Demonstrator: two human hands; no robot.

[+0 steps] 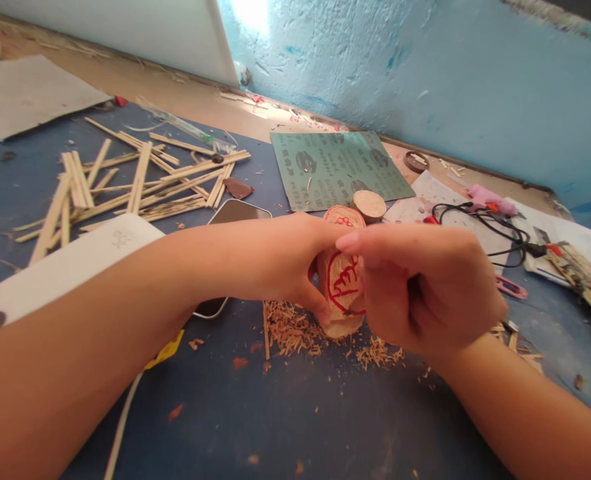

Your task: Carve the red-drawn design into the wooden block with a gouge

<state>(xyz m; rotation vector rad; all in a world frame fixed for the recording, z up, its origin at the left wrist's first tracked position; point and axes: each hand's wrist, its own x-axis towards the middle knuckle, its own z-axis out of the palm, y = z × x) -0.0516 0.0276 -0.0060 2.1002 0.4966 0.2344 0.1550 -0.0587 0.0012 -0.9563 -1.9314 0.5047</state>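
A pale wooden piece [344, 283] with red marker outlines and lettering stands in the middle of the dark table. My left hand [295, 257] grips its left side, thumb low near the base and fingers passing behind. Closed over its right side is my right hand [433, 283], the thumb resting near the upper part of the wood. Whatever the right fingers hold, if anything, is hidden. Wood shavings [290, 330] lie around the base. Behind the piece sits a small round wood slice [368, 205].
Green-backed sandpaper [340, 167] lies at the back. Bamboo sticks [140, 177] are heaped at left, near a phone [240, 210] and a white power bank [85, 257] with a cable. To the right are a pink glue gun [490, 199] and a black cord [520, 233]. A blue wall [425, 80] stands behind.
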